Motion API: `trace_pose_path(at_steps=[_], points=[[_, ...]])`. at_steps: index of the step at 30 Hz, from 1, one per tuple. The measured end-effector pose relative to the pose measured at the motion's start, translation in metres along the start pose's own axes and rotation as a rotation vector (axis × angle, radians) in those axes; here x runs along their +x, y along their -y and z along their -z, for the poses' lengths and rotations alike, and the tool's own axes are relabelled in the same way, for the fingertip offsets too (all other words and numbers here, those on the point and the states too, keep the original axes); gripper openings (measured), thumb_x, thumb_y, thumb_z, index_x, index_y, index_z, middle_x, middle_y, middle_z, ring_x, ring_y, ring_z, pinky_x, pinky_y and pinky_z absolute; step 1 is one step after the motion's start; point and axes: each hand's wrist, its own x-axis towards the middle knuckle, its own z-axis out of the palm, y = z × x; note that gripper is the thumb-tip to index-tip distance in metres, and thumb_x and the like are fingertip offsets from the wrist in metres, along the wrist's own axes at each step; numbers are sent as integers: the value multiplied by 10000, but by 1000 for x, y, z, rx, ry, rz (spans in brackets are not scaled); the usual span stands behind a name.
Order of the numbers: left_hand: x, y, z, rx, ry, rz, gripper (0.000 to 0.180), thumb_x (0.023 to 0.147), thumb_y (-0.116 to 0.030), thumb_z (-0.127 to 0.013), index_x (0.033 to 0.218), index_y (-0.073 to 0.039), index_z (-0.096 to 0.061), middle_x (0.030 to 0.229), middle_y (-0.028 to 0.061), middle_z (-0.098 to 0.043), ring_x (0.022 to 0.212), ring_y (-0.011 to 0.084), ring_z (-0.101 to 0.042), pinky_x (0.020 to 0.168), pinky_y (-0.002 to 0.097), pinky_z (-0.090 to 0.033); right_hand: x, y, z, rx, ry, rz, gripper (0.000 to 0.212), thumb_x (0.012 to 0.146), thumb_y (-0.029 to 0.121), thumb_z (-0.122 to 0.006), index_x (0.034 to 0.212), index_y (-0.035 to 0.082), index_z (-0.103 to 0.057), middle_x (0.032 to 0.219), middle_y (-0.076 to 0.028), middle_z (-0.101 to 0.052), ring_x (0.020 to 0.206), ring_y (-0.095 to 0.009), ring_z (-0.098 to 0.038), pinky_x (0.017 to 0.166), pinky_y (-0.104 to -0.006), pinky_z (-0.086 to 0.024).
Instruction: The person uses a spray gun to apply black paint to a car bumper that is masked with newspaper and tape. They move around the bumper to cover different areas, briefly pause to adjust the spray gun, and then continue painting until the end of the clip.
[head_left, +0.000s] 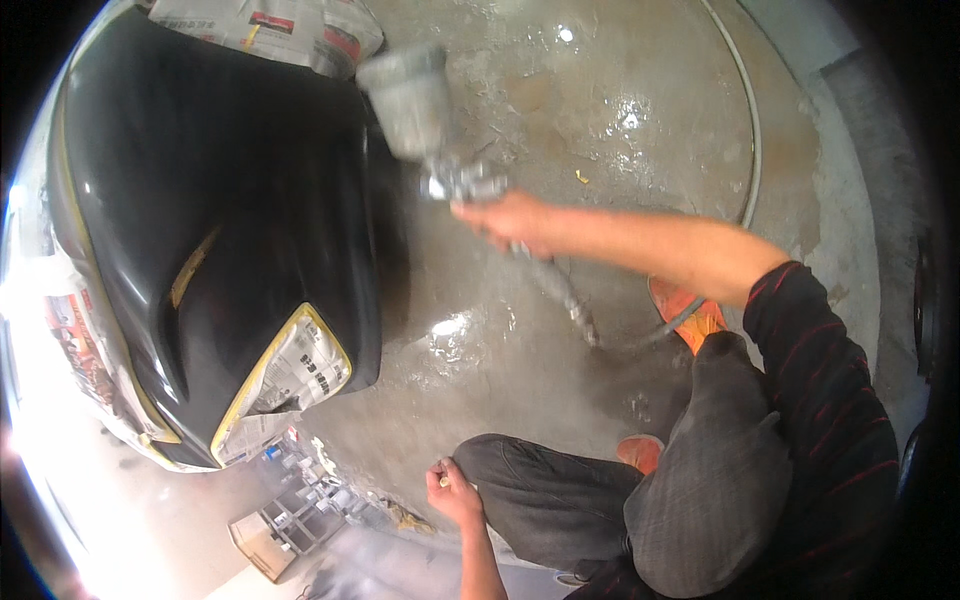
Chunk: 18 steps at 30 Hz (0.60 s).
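My right hand [510,220] grips a spray gun [465,182] by its handle, arm stretched out to the left. A pale, clouded paint cup [408,100] stands tilted on top of the gun, slightly blurred. The gun is beside the right edge of a glossy black car body panel [270,190], apart from it. From the bottom of the handle a hose fitting [580,320] hangs down. Beside my bent left knee, my left hand [455,492] is closed around something small and yellowish that I cannot make out.
Newspaper [300,372] edged with yellow tape masks part of the panel; more newspaper [265,28] lies at its top. A pale air hose [750,120] runs along the wet, shiny floor [560,110] to my orange shoe [685,310]. A cardboard box [262,545] stands at lower left.
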Motion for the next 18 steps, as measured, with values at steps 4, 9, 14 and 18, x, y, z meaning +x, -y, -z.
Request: trace_pose_path(at_steps=[4, 9, 14, 18], points=[[2, -2, -4, -48, -10, -90, 259, 995, -167, -674, 840, 34, -623, 787, 99, -673, 743, 160, -571, 718, 350, -500, -49, -34, -49, 44, 229, 117, 312, 996, 420, -708, 1066, 117, -699, 845, 23, -628, 728, -79, -522, 625, -314, -470], [4, -1, -5, 11, -21, -77, 245, 980, -148, -675, 828, 34, -612, 783, 101, -671, 731, 172, -573, 711, 356, -500, -89, -31, -85, -67, 413, 165, 185, 1027, 280, -680, 1082, 103, -681, 849, 36, -619, 828, -84, -540, 755, -311, -476], [4, 4, -3, 10, -26, -74, 237, 975, -148, -679, 841, 38, -619, 798, 118, -687, 740, 190, -602, 725, 368, -510, -91, -21, -91, -178, 381, 387, 223, 1033, 275, -665, 1168, 98, -653, 932, -8, -663, 905, -113, -574, 876, -325, -481], [1, 11, -1, -2, -33, -58, 241, 975, -156, -683, 851, 44, -630, 804, 126, -701, 745, 196, -618, 730, 373, -516, -65, -3, -59, -119, 212, 430, 315, 1052, 318, -632, 1258, 80, -622, 1051, -52, -687, 1036, -127, -608, 1063, -341, -438]])
